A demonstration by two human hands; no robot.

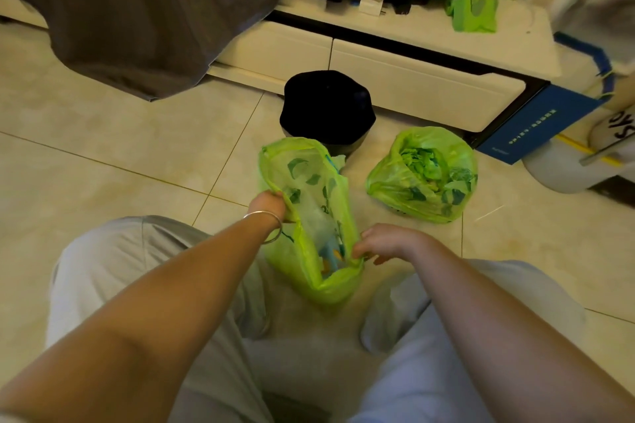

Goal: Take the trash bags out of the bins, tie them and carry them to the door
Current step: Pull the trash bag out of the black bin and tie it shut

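Head view: both hands (pixel 268 206) (pixel 381 240) grip green bag (pixel 309 182) rim.

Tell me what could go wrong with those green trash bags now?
The near green bag is wide open, with each hand, left hand and right hand, gripping only its thin rim. A hard pull might tear the plastic or tip the rubbish onto the tile floor. The second green bag also sits open and untied, so a knock could spill it.
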